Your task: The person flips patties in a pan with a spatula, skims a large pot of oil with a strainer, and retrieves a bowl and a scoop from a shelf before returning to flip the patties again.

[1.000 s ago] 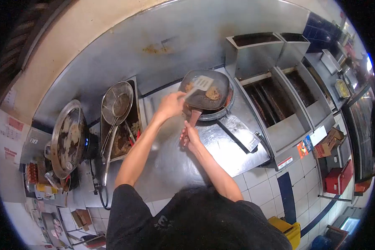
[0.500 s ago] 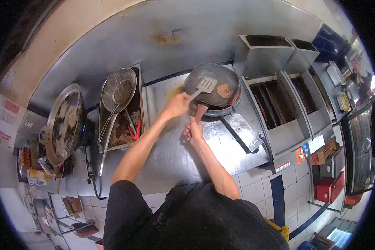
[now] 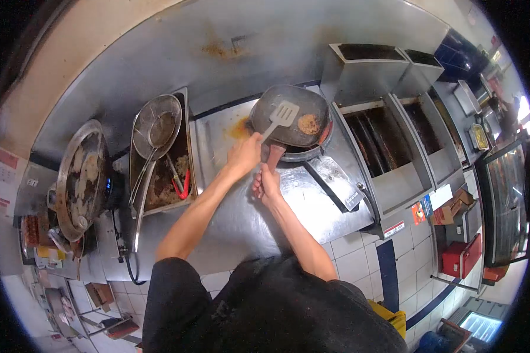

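Observation:
My left hand (image 3: pixel 244 155) is closed round the handle of a slotted spatula (image 3: pixel 284 114). The spatula's light-coloured blade is over the dark square frying pan (image 3: pixel 274 97), to the left of a browned round patty (image 3: pixel 308 123). With its fingers wrapped round the pan's brown handle (image 3: pixel 275 156), my right hand (image 3: pixel 268 185) grips the pan from the near side. Beneath the pan sits a round burner (image 3: pixel 305 156), partly hidden by it.
Left of the pan, wire strainers (image 3: pixel 157 126) and red-handled tongs (image 3: pixel 182 185) rest over a metal tray (image 3: pixel 193 147). A large wok (image 3: pixel 70 182) of oil stands farther left. Fryer wells (image 3: pixel 377 141) lie to the right, beside a black-handled flat metal piece (image 3: pixel 334 187).
The spatula blade has shifted slightly left, away from the patty, and turned more upright. Both hands keep their grips; the whole view has moved a little.

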Motion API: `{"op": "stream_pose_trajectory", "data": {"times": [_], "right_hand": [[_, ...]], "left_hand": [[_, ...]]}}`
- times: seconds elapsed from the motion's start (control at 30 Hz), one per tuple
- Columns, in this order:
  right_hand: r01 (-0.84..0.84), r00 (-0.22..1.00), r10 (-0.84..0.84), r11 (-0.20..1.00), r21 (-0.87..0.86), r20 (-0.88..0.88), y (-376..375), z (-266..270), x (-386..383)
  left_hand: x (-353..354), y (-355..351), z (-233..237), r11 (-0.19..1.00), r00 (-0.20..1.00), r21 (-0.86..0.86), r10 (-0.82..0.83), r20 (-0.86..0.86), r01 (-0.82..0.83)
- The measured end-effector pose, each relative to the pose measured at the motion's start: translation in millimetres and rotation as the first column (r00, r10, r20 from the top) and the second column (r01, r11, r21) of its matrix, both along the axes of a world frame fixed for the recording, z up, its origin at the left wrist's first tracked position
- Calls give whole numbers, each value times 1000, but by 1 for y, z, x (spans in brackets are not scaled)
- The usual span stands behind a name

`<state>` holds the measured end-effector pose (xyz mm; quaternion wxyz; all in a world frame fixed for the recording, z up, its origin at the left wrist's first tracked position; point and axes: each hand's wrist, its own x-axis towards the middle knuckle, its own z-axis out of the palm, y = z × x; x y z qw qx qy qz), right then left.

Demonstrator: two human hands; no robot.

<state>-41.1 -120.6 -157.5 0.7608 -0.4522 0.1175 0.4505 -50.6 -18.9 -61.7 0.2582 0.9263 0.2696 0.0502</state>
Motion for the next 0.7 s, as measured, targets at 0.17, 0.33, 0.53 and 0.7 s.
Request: {"op": "stream_pose_trajectory", "data": {"times": [0.17, 0.33, 0.53, 0.7], "right_hand": [[14, 1000, -15, 998, 60, 9, 7, -2, 2], [-89, 996, 90, 995, -35, 5, 1, -1, 2], [46, 992, -58, 993, 105, 109, 6, -22, -4], [-13, 996, 16, 999, -37, 84, 10, -2, -3]], "left_hand": [[4, 21, 3, 998, 991, -13, -67, 119, 69], [9, -26, 9, 995, 982, -4, -94, 166, 96], [18, -45, -12, 996, 998, 77, -57, 21, 55], [22, -11, -3, 993, 981, 6, -119, 154, 119]]}}
